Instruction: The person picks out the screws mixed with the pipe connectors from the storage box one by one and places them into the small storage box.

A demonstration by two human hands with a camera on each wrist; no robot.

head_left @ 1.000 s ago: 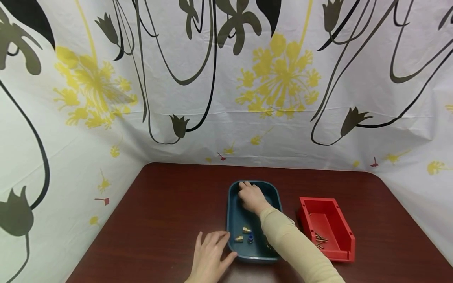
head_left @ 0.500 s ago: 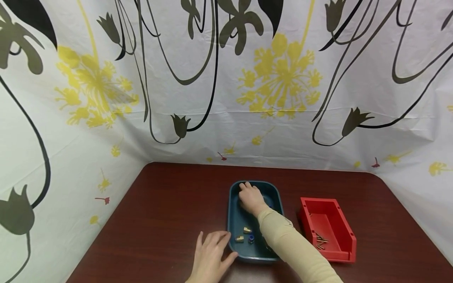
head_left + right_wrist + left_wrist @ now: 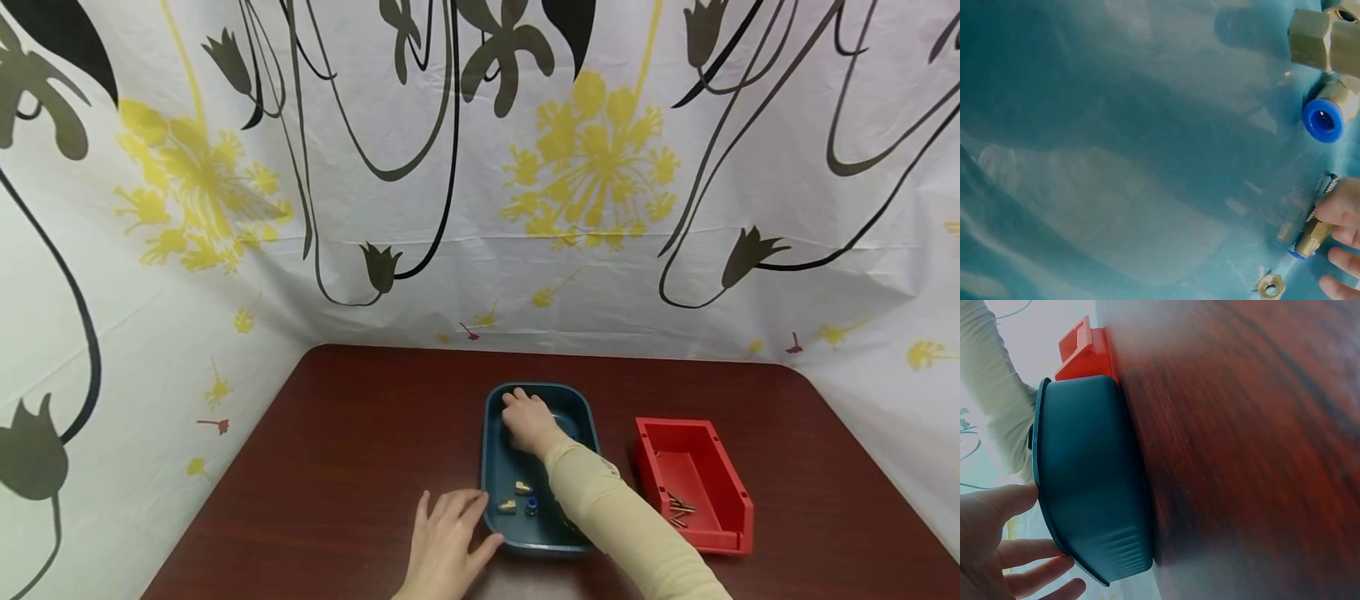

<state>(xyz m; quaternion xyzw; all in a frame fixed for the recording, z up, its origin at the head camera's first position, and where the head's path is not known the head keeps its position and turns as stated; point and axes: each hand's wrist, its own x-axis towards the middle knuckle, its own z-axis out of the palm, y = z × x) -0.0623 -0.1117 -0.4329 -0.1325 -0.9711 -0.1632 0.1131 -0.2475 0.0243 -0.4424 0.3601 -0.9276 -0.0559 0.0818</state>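
A teal tray (image 3: 491, 458) holds brass fittings, some with blue collars. My left hand (image 3: 446, 542) touches the outside of its near left corner, thumb and fingers fairly straight. In the left wrist view the thumb and fingertips meet the tray's rim. My right hand (image 3: 531, 423) reaches into the tray's far end. The right wrist view catches its fingertips touching a small screw (image 3: 1333, 180) and a blue-collared brass fitting (image 3: 1314, 236); whether they pinch either is unclear. A brass nut (image 3: 1270, 286) lies nearby. Two brass fittings (image 3: 507, 507) and a blue-collared fitting (image 3: 531, 506) lie at the near end.
A red bin (image 3: 731, 508) stands right of the tray, with several brass-coloured screws (image 3: 678, 508) inside. Both sit on a dark reddish-brown table (image 3: 375, 433). A floral-patterned cloth (image 3: 480, 208) hangs behind and to the sides.
My right hand has shifted slightly to the left within the tray's far end. The left hand stays at the tray's corner.
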